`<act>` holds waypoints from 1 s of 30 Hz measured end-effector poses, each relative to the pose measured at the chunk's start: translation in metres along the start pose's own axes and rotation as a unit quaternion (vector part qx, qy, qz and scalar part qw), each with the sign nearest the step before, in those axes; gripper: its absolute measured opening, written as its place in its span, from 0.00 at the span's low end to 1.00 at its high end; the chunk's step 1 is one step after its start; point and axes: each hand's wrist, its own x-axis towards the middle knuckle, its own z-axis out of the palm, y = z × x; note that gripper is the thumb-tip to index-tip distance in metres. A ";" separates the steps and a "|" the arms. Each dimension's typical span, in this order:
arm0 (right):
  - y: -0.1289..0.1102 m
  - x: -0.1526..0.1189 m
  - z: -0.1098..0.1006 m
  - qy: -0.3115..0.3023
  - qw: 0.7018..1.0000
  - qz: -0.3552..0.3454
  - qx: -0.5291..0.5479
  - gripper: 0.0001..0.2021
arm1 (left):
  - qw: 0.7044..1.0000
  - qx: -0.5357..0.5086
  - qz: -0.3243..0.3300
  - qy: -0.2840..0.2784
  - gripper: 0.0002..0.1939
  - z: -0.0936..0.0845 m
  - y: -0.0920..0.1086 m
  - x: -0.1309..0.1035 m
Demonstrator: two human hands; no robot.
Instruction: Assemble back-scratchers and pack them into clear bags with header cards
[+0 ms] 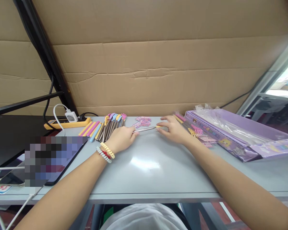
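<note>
A thin metal rod with a small yellow end, apparently a back scratcher (145,129), lies level between my hands just above the table. My left hand (123,138) is closed around its left end, where the fingers hide the tip. At the yellow end, the thumb and fingers of my right hand (174,129) pinch it. Left of my left hand lies a row of back scratchers (114,123) with metal rods and colourful hand-shaped heads. Beside them are several coloured handle tubes (90,129). More back scratchers (193,129) lie under and beyond my right wrist.
Pink printed cards (142,121) lie at the back of the grey table (144,179). A purple box (230,140) with clear plastic sleeves (220,119) stands at right. At left are a tablet (69,161) with a blurred screen, a yellow power strip (84,123) and white cables.
</note>
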 end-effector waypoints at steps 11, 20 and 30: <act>-0.022 -0.002 -0.014 -0.132 0.978 0.039 0.154 0.35 | 0.997 -0.077 0.015 0.028 0.18 -0.001 0.001 -0.001; -0.004 0.001 -0.009 -0.108 0.982 0.117 0.103 0.20 | 0.976 -0.169 0.000 0.140 0.21 -0.013 -0.031 0.004; 0.010 0.000 -0.011 -0.059 0.985 0.132 0.091 0.19 | 0.896 -0.029 -0.441 0.048 0.24 -0.021 -0.127 -0.006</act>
